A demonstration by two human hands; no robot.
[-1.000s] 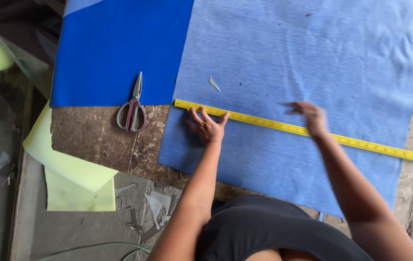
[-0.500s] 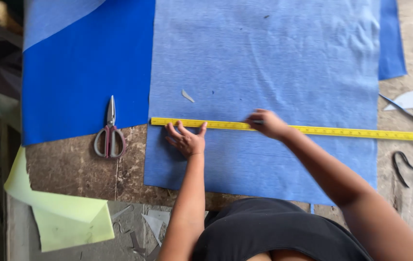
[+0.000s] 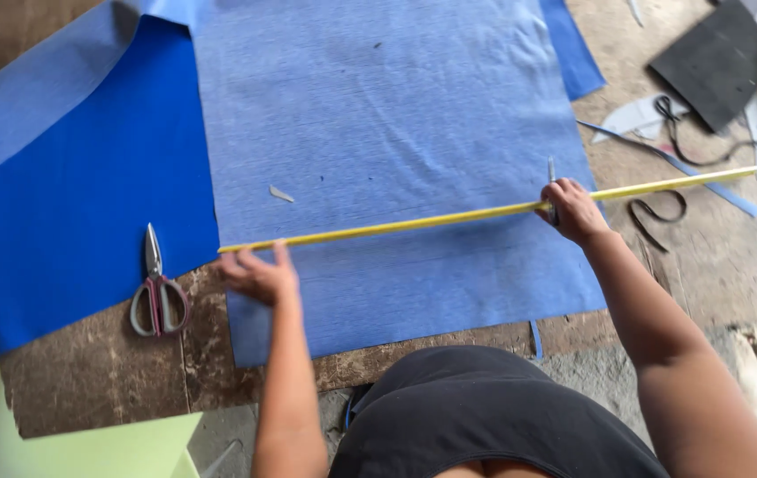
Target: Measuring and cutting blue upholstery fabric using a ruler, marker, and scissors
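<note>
Pale blue fabric (image 3: pixel 378 115) lies flat over the worn wooden bench (image 3: pixel 86 389), with a long yellow ruler (image 3: pixel 449 215) laid across it from left to right. At the ruler's left end the left hand (image 3: pixel 259 276) presses down with fingers spread, while the right hand (image 3: pixel 571 211) holds the ruler further along, fingers closed on a thin marking tool (image 3: pixel 551 170). Grey-handled scissors (image 3: pixel 157 292) lie on darker blue cloth (image 3: pixel 69 221) just beside the left hand.

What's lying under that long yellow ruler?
Under the ruler lies light blue fabric, then bare wooden table past the right hand. The table beneath the fabric is covered.
</note>
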